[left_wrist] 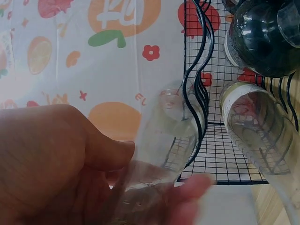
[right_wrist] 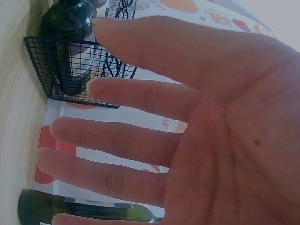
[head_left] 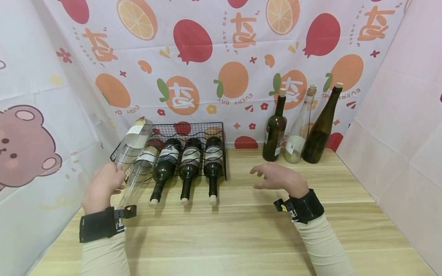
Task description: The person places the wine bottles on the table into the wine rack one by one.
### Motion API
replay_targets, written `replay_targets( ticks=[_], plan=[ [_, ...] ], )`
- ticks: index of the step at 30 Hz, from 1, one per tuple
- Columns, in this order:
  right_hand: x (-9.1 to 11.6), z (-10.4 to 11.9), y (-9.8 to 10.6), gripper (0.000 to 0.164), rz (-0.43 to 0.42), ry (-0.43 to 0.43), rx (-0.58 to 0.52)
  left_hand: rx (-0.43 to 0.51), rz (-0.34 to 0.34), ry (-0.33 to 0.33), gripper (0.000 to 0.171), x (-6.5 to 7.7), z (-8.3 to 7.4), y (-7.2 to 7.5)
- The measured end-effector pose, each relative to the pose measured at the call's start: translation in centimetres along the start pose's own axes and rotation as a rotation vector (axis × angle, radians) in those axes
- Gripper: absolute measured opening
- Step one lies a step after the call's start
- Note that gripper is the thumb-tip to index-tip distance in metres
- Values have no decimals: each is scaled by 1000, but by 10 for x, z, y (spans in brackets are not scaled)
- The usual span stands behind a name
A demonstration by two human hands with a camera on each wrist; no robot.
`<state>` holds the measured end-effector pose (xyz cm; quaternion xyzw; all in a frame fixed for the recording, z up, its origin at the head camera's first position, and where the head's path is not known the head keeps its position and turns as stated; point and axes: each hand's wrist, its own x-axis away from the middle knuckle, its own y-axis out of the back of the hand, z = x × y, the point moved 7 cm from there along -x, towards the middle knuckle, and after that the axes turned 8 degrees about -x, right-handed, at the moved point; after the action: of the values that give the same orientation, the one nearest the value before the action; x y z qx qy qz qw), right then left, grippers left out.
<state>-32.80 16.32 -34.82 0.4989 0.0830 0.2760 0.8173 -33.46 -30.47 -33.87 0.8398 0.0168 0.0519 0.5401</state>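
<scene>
My left hand (head_left: 103,186) grips a clear glass bottle (head_left: 135,140) at the left end of a black wire wine rack (head_left: 221,128). In the left wrist view, its thumb and fingers wrap the clear glass, and the bottle's base end overlaps the rack's wavy wires. Beside it in the rack lies another clear bottle (left_wrist: 255,126) with a white label. My right hand (head_left: 281,178) hovers over the table on the right, its palm showing in the right wrist view with fingers spread and nothing held.
Several dark bottles, among them one at the rack's right end (head_left: 213,165), lie with corks toward me. A dark green bottle (head_left: 275,134), a clear bottle (head_left: 295,143) and a taller green bottle (head_left: 319,138) stand corked at the back right. Printed cloth (head_left: 214,96) hangs behind the wooden table (head_left: 221,237).
</scene>
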Motion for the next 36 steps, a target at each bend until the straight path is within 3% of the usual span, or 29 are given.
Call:
replay_targets(
  ticks=[7,13,24,29,36],
  plan=[
    [0,-1,0,46,-3,-5,3,-43,-96,-8,49,2,2,7],
    [-1,-1,-1,46,-2,-14,6,-42,-175,86,70,8,7,13],
    [-1,-1,0,46,1,-15,1,-29,-161,147,76,11,11,14],
    [-2,-1,-1,46,6,-24,2,-45,-145,97,63,12,7,12],
    [-2,0,-2,46,8,-26,13,26,-104,60,58,15,-2,8]
  ],
)
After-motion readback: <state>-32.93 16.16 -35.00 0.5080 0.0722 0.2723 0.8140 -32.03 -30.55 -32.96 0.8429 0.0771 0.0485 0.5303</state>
